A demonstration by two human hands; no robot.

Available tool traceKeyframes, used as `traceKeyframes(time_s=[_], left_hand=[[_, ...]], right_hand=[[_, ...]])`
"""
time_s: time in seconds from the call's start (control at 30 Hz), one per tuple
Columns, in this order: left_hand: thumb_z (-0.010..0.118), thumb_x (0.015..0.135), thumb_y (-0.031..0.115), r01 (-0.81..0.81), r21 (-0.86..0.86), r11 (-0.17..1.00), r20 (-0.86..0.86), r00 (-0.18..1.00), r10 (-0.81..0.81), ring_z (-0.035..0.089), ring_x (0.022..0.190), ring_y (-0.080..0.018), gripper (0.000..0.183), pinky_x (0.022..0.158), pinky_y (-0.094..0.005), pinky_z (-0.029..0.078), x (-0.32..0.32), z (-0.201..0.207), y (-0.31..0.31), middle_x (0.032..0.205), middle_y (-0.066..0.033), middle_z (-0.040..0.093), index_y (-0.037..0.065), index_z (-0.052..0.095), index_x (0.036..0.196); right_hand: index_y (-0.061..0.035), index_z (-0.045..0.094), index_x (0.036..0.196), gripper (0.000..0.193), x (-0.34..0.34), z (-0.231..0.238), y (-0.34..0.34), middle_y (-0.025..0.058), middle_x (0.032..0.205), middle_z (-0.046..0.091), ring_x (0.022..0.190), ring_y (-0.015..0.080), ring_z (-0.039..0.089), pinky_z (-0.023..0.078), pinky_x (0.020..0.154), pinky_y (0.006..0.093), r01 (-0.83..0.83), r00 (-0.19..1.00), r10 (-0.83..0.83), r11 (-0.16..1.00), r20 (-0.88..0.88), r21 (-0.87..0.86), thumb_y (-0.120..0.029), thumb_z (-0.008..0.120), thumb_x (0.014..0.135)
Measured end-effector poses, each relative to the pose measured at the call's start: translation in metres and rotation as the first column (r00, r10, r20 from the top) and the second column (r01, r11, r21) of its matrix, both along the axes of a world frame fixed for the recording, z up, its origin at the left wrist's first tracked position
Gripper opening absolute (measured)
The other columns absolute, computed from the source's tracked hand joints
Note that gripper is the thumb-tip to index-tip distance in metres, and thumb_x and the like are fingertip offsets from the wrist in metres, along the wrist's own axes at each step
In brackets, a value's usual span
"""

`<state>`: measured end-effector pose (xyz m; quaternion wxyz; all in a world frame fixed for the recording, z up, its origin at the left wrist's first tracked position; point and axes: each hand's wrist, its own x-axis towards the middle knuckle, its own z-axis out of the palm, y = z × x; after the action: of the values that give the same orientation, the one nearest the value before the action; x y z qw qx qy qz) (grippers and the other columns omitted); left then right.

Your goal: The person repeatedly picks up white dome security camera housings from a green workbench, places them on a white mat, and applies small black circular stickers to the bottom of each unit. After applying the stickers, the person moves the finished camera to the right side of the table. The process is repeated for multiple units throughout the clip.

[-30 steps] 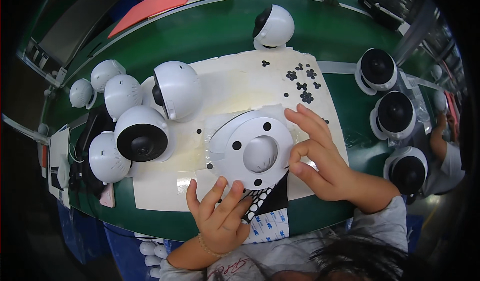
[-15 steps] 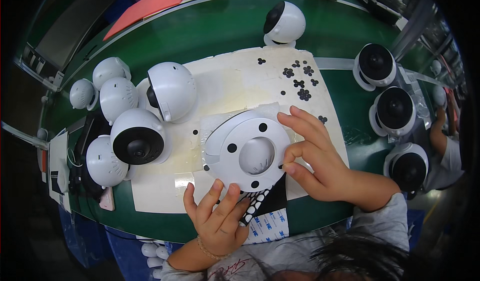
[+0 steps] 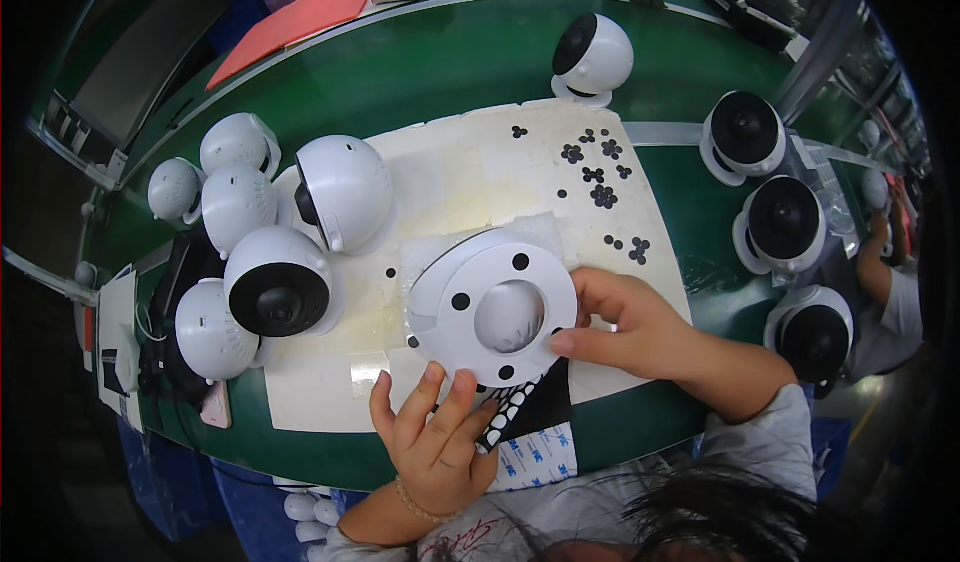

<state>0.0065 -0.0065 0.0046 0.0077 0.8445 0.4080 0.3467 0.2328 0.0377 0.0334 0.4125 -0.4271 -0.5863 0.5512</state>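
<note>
White camera (image 3: 495, 307), right fingers (image 3: 588, 345) on upturned base (image 3: 453, 334)

A white camera (image 3: 432, 280) lies on a pale pad (image 3: 545, 230), its flat ring base (image 3: 450, 332) turned up and slightly tilted. Slotted white shell shows through the ring's hole. Four black dots (image 3: 460, 302) sit around the ring. A black, white-spotted strip (image 3: 512, 402) slants out just below.

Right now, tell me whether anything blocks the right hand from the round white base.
Nothing visible does: the right hand meets the white base at its right edge, thumb at a black dot; the left hand is lower left.
</note>
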Motion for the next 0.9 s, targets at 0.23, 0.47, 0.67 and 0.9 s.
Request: traceKeyframes(time_s=[0.23,0.47,0.67,0.9], left_hand=[[0.055,0.064,0.013,0.183,-0.026,0.983,0.198,0.964,-0.175,0.054,0.1,-0.0279,0.024,0.085,-0.0475,0.038,-0.009,-0.006,0.008,0.112,-0.0115,0.057,0.005,0.061,0.086],[0.069,0.059,0.01,0.342,-0.18,0.922,0.331,0.904,-0.271,0.061,0.078,-0.0219,0.033,0.062,-0.0283,0.049,-0.011,0.002,0.01,0.106,-0.0112,0.059,0.001,0.059,0.09],[0.067,0.06,0.011,0.398,-0.281,0.873,0.37,0.885,-0.284,0.058,0.082,-0.0228,0.042,0.068,-0.0307,0.048,-0.01,-0.002,0.01,0.111,-0.01,0.056,0.004,0.056,0.1],[0.068,0.057,0.005,0.48,-0.388,0.787,0.308,0.872,-0.38,0.056,0.09,-0.0242,0.05,0.076,-0.034,0.045,-0.02,-0.001,0.013,0.108,-0.0062,0.059,0.007,0.054,0.105]], right_hand=[[0.0009,0.056,0.099,0.027,0.005,0.006,0.054,0.0007,0.076,0.058,0.065,0.0081,0.053,0.041,0.061,0.0195,-0.04,0.954,-0.028,0.974,-0.299,-0.221,-0.016,0.062,0.079],[-0.0079,0.061,0.098,0.02,0.007,-0.016,0.177,0.0057,0.083,0.059,0.08,0.0182,0.056,0.045,0.071,0.0292,0.135,0.766,-0.474,0.78,0.435,0.611,-0.018,0.054,0.082],[-0.0089,0.06,0.101,0.027,0.034,-0.066,0.231,0.0079,0.107,0.057,0.097,0.0282,0.053,0.043,0.081,0.04,-0.039,0.27,-0.57,0.799,0.776,0.6,-0.028,0.049,0.084],[-0.0064,0.06,0.1,0.035,0.102,-0.084,0.222,0.0158,0.102,0.059,0.101,0.03,0.053,0.037,0.087,0.0476,0.322,-0.218,-0.724,0.58,0.655,0.748,-0.035,0.047,0.085]])
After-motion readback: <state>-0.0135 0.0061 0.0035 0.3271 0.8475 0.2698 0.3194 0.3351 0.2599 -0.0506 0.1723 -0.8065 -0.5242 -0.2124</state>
